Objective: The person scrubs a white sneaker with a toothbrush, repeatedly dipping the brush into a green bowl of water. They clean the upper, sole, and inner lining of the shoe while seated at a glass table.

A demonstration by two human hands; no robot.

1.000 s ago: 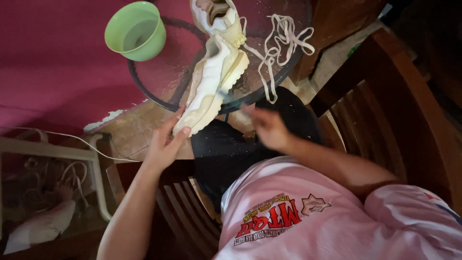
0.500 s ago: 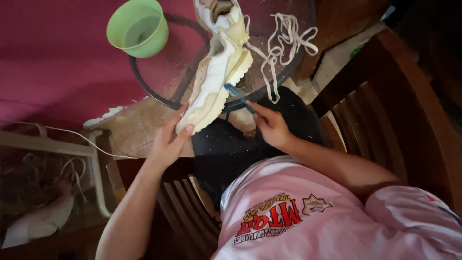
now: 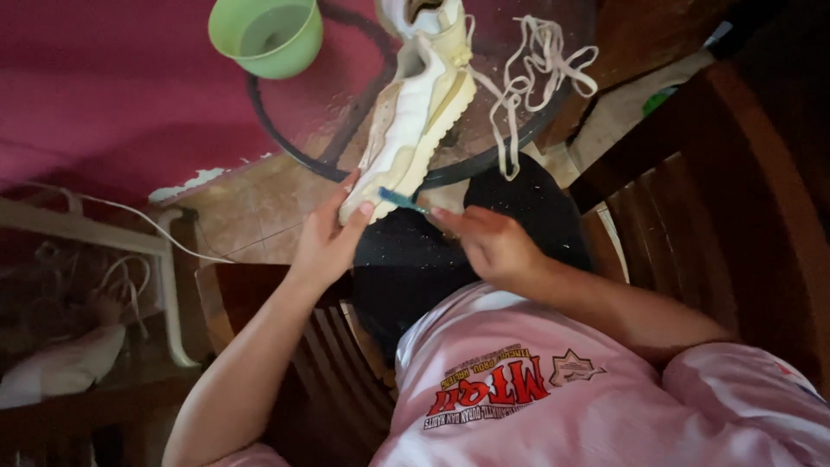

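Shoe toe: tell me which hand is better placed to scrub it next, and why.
Right, probably. The right hand holds the blue brush with its tip against the cream shoe near the toe. The left hand has its grip on the toe end, steadying the shoe over the round table's edge.

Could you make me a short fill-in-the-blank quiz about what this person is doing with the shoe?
1. The left hand steadies the toe of a cream-coloured ____.
2. The right hand holds a small brush whose handle is ____.
3. The plastic cup on the round table is ____.
4. Loose white ____ lie on the table beside the shoe.

Missing words: shoe; blue; green; laces
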